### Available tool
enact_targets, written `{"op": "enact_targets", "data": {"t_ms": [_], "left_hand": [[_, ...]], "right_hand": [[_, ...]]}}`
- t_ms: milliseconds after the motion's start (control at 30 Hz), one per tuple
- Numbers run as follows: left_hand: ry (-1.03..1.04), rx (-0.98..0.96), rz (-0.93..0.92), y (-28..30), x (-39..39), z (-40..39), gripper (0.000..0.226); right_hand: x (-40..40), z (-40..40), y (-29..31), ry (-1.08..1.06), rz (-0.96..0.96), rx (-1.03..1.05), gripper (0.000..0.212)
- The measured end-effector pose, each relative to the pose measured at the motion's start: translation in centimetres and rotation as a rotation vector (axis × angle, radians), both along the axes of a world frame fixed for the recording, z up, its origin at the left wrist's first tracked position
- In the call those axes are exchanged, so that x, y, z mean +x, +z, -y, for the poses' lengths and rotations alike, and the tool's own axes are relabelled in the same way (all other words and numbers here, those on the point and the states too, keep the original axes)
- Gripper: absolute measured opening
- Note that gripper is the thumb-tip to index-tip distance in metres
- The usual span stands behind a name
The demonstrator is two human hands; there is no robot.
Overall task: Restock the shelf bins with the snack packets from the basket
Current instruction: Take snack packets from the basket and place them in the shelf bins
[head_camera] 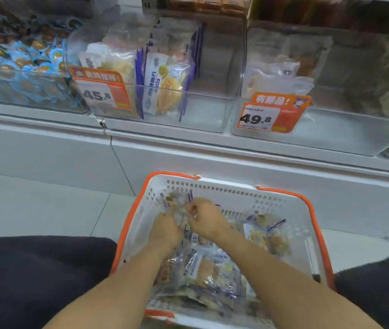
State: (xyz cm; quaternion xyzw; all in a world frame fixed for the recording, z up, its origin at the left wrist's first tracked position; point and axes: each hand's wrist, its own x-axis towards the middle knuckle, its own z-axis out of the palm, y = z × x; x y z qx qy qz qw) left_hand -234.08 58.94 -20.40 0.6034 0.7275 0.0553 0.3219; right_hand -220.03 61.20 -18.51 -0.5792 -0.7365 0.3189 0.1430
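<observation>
inside the white basket (283, 200) on the floor, a snack packet (177, 205) is pinched by the right hand (206, 219), and seemingly by the left hand (165, 230) too. more packets (212, 269) are heaped below; the clear shelf bin (165, 86) stands above.

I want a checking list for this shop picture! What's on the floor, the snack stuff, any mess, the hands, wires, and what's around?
Surface: pale tiled floor; the basket stands on it.
Job's things: white basket with orange rim, snack packets inside; middle bin part full.
Clutter: nothing seen.
Hands: left hand and right hand both in the basket, fingers curled on packets.
Cables: nothing seen.
Surroundings: orange price tags; neighbouring bins hold other snacks.
</observation>
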Motion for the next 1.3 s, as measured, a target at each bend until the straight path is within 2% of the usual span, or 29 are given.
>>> {"op": "enact_targets", "data": {"t_ms": [100,200,300,367,433,467,533,600,667,733,800,867,900,1033,1100,1167,1300], "left_hand": [[-0.060,-0.134,-0.093,-3.7,0.3,1.5,0.047],[-0.150,-0.115,-0.251,-6.0,0.0,1.6,0.065],[-0.137,-0.136,-0.300,-7.9,-0.7,1.7,0.060],[-0.124,-0.145,-0.317,-8.3,-0.7,2.0,0.051],[-0.090,-0.051,-0.318,-8.5,-0.2,2.4,0.043],[-0.100,0.030,-0.301,-8.6,0.2,2.4,0.040],[-0.121,0.138,-0.124,-7.9,1.4,2.7,0.031],[-0.238,0.139,0.050,-6.5,2.7,2.9,0.019],[-0.358,0.106,0.150,-5.4,3.7,3.0,0.014],[-0.321,0.077,0.254,-4.7,4.1,3.3,0.015],[-0.146,0.093,0.303,-4.5,4.2,3.3,0.018],[0.078,0.152,0.308,-3.7,3.9,3.1,0.026],[0.175,0.110,0.339,-3.0,3.6,2.7,0.028],[0.445,-0.356,0.737,-2.1,1.1,1.0,0.029],[0.468,-0.369,0.824,-1.3,0.1,0.5,0.030],[0.400,-0.276,0.777,-0.5,-0.6,-0.4,0.020],[0.291,-0.140,0.714,3.0,-1.6,-2.3,0.012]], "right_hand": [[0.3,3.1,-5.2,-0.013,0.119,-0.278,0.017],[0.3,5.7,-8.2,-0.018,0.197,-0.361,0.025],[0.3,5.9,-9.5,-0.065,0.185,-0.355,0.032],[0.2,5.3,-9.6,-0.132,0.083,-0.361,0.021],[0.0,4.7,-9.7,-0.249,-0.050,-0.337,0.007],[-0.1,4.4,-9.8,-0.330,-0.128,-0.331,0.015],[0.0,3.6,-9.4,-0.500,-0.291,-0.390,0.028],[0.7,2.7,-9.0,-0.642,-0.391,-0.497,0.038],[1.9,1.9,-9.3,-0.719,-0.427,-0.585,0.032],[3.4,1.6,-9.4,-0.771,-0.472,-0.667,0.010],[4.9,1.6,-9.4,-0.786,-0.512,-0.754,0.013],[5.7,1.7,-8.7,-0.754,-0.571,-0.836,0.015],[5.9,1.7,-8.3,-0.732,-0.636,-0.874,0.013],[6.2,1.0,-6.0,-0.620,-0.879,-0.966,0.008],[6.3,0.6,-4.0,-0.545,-0.985,-0.981,0.014],[6.3,0.1,-1.8,-0.443,-1.022,-0.964,0.020],[6.1,-1.0,2.7,-0.304,-0.850,-0.780,0.020]]}}
